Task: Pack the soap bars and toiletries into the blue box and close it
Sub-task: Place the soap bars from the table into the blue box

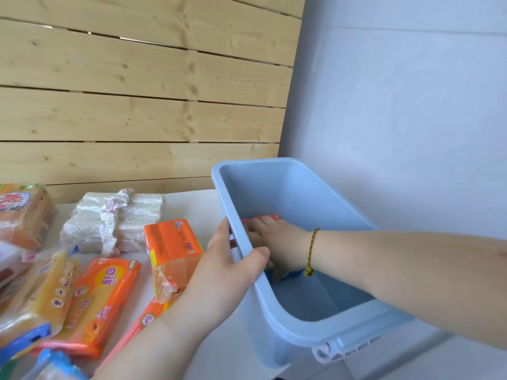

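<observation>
Left hand [227, 267] is being seen clamped on the left rim of the blue box [301, 193], thumb inside, fingers [223, 229] outside, while the right hand [277, 241] is being held palm-down inside on an orange soap packet [264, 218], its grip not discernible, and other soap bars [172, 242] are being seen lying on the worktop [192, 201] beside it.

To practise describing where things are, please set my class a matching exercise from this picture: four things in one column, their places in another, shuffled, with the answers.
Things
1. left hand
2. right hand
3. white bundle
4. upright orange soap pack

Places
A. inside the blue box, on an orange packet
B. at the back, by the wooden wall
C. gripping the box's rim
D. on the table, just left of the box

Pairs: 1-C, 2-A, 3-B, 4-D
</observation>
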